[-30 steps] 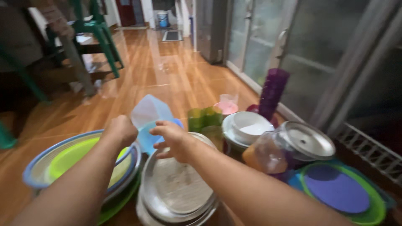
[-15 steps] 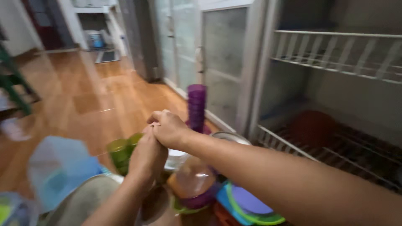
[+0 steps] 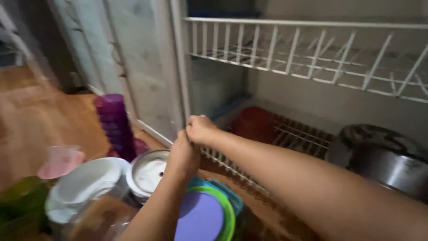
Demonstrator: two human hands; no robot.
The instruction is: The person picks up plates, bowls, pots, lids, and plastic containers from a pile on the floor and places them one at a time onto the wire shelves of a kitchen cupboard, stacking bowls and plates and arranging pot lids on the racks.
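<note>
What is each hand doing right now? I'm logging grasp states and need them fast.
Left hand: curled shut, pressed against the right; any object hidden.
Right hand: closed fist touching the left; contents cannot be told.

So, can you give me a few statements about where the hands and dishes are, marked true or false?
1. The left hand and right hand touch each other. True.
2. The purple cups lie scattered flat on the floor. False: they stand stacked in one upright tower.
3. A steel pot sits on the lower rack. True.
4. The upper rack is full of plates. False: no plates show on it.
5. The purple plate lies under the left forearm. True.
</note>
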